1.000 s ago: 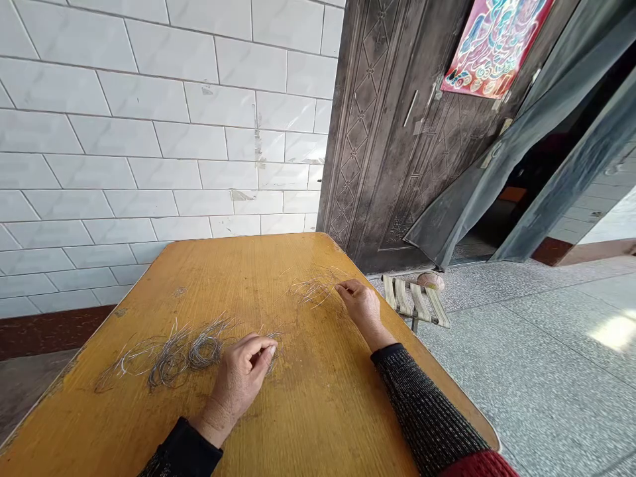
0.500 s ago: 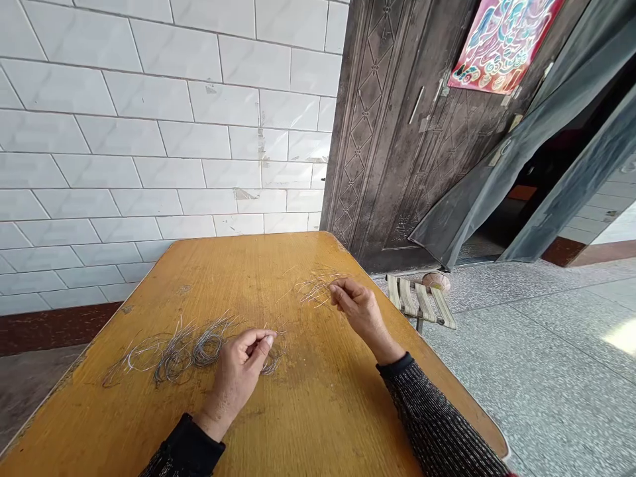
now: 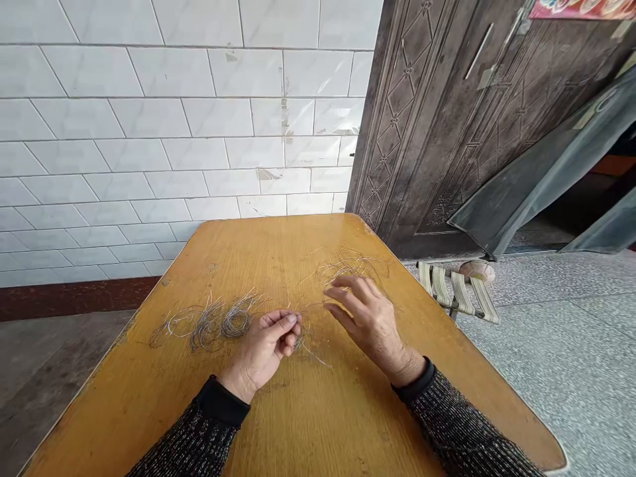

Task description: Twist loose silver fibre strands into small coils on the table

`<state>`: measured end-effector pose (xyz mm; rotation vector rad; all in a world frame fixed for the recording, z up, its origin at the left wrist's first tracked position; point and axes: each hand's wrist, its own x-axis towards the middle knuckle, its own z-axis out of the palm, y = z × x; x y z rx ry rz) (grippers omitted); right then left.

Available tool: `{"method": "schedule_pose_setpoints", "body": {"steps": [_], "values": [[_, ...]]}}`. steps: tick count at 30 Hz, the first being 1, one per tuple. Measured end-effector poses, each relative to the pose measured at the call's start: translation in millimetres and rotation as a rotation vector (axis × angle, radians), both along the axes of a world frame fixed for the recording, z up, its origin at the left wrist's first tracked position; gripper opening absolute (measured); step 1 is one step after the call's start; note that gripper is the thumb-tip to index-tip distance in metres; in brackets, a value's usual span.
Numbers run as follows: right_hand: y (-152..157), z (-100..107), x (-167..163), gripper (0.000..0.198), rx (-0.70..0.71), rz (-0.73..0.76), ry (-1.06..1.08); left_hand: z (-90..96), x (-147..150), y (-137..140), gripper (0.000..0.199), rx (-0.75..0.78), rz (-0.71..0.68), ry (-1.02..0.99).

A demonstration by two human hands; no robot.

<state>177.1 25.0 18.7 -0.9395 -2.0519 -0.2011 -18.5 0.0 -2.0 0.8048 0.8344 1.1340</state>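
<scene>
Between thumb and forefinger, my left hand [image 3: 272, 341] pinches a thin wire [image 3: 314, 358], whose end sticks out to the lower right above the table. Facing it, my right hand [image 3: 365, 318] has its thumb and fingers apart, and I see nothing gripped in it. Coiled bundles of grey wire [image 3: 236, 322] lie on the table to the left of my left hand. Beyond my right hand is a loose spread of thin wires [image 3: 350, 267], partly hidden by the fingers. More wire under my left hand is mostly covered.
The wooden table [image 3: 278, 252] reaches to a white tiled wall [image 3: 209, 146]. A dark carved door [image 3: 422, 132] is at the back right. Off the table's right side stands a folding stool with striped straps [image 3: 462, 291], beside a round object [image 3: 477, 269].
My right hand has opened from a pinch and come nearer my left hand. My left hand still pinches wire, its end now pointing down right. The camera view has shifted.
</scene>
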Motion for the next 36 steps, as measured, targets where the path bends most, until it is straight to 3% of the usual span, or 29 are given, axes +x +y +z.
{"method": "schedule_pose_setpoints", "body": {"steps": [2,4,6,9,11,14,17,21,28,36], "values": [[-3.1,2.1,1.5,0.015,0.163,-0.087,0.135,1.6,-1.0,1.6,0.014,-0.028,0.072,-0.134],[-2.7,0.6,2.4,0.016,0.176,-0.088,0.245,4.5,-1.8,2.4,0.012,-0.026,0.121,-0.235],[1.3,-5.6,0.3,0.016,-0.019,0.001,0.317,7.3,-1.7,2.0,0.008,-0.034,0.144,-0.306],[7.4,-19.1,-10.8,0.013,-0.525,0.219,0.427,8.8,0.4,-0.1,0.003,-0.064,0.170,-0.390],[7.8,-25.3,-20.6,0.012,-0.776,0.390,0.573,7.0,3.0,-1.8,0.002,-0.073,0.180,-0.415],[3.5,-26.3,-31.3,0.016,-0.936,0.506,0.861,2.7,7.9,-4.1,0.003,-0.062,0.155,-0.415],[-0.4,-22.8,-34.3,0.017,-1.009,0.544,1.073,0.1,12.2,-6.4,0.008,-0.049,0.109,-0.405],[-1.9,-20.6,-34.3,0.019,-1.073,0.584,1.190,-0.1,14.0,-8.2,0.013,-0.034,0.073,-0.402],[-3.3,-18.4,-32.6,0.023,-1.098,0.603,1.245,-2.7,13.7,-7.1,0.019,-0.045,0.084,-0.387],[-5.3,-20.1,-33.2,0.023,-1.125,0.667,1.142,-1.2,13.8,-8.9,0.016,0.008,0.113,-0.294]]}}
